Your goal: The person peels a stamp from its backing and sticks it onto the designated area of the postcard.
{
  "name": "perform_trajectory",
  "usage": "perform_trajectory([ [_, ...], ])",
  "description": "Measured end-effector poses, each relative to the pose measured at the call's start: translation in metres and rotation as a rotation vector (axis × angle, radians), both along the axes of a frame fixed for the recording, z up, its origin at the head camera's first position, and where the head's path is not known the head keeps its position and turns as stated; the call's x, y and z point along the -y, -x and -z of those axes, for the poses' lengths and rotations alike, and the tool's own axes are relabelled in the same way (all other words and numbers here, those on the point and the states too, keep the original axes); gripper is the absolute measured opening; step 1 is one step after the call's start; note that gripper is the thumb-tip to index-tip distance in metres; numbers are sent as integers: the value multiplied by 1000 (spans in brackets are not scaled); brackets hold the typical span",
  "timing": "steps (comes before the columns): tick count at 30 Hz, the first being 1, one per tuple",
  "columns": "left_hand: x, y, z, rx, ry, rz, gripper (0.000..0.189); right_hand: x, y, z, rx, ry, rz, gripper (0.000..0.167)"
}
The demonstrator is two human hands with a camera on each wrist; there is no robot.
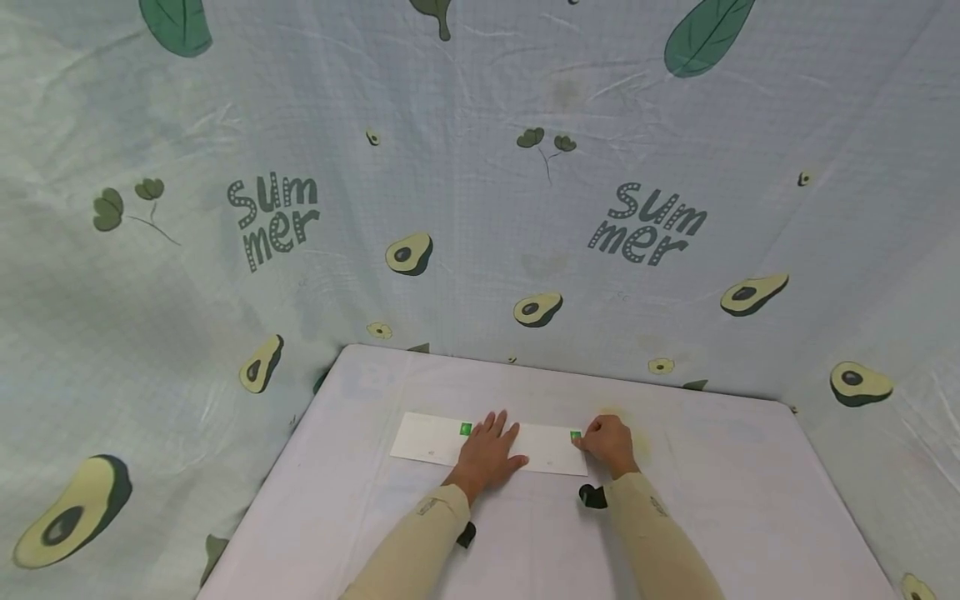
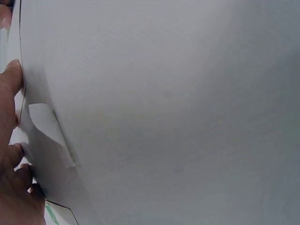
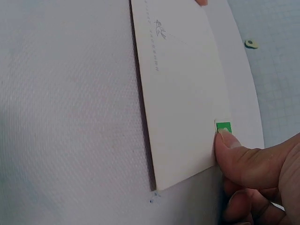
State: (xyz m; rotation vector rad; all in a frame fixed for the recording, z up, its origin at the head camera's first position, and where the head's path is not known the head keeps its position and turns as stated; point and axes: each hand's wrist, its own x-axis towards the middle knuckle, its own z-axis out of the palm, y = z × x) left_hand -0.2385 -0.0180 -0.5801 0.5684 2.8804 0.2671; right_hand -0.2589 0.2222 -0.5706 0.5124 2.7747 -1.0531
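Two white, paper-like pieces lie side by side on the table: a left card (image 1: 427,437) and a right card (image 1: 551,450). Each bears a small green stamp at its upper right, the left stamp (image 1: 466,428) and the right stamp (image 3: 224,126). My left hand (image 1: 487,454) rests with fingers spread over where the cards meet, hiding whether they touch. At the right card's upper right corner, my right hand (image 1: 609,443) pinches the edge, its thumb (image 3: 234,157) on the lower part of the stamp and the other fingers curled below.
The table (image 1: 712,483) has a pale cover. Behind and beside it hangs a cloth (image 1: 465,200) printed with avocados, leaves and lettering. A dark wrist device (image 1: 592,497) shows beside the right sleeve (image 1: 656,533), another by the left sleeve (image 1: 416,542).
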Motion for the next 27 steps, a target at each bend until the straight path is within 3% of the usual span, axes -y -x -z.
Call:
perform_trajectory([
  [17,1,0,-3,11,-12,-6,69,-5,0,-2,14,-22,34,18],
  [27,1,0,-3,-1,-7,1,69,-2,3,3,76,-11,22,33],
])
